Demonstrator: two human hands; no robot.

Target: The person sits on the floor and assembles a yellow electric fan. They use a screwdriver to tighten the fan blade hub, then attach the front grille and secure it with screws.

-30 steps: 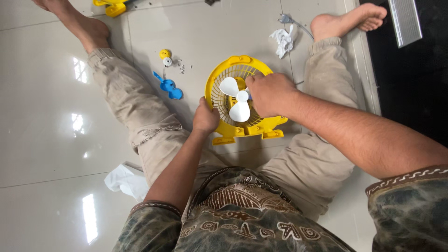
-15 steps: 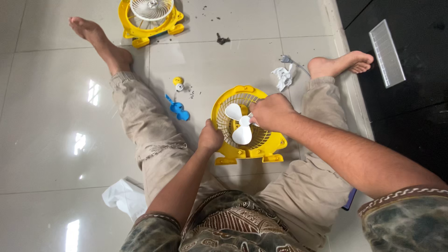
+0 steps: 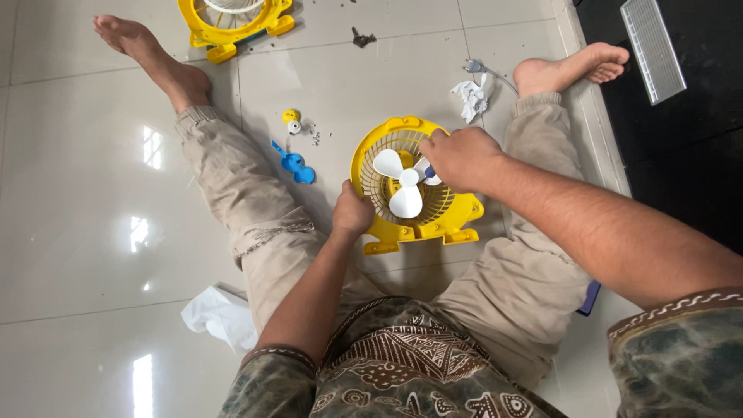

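A round yellow fan housing with a white three-blade propeller lies on the tiled floor between my spread legs. My left hand grips its left rim. My right hand hovers over the grille just right of the hub, fingers closed around a small blue-handled tool, most of which is hidden in the fist. The tool's tip, if any, is out of sight.
A blue plastic part and a small yellow knob lie by my left leg. A second yellow fan shell is at the top. Crumpled tissue, white paper, black mat with a pale grille strip.
The view has shifted a little. My left hand keeps its hold on the rim. My right hand has slid slightly right of the hub, and a bit of blue tool now shows.
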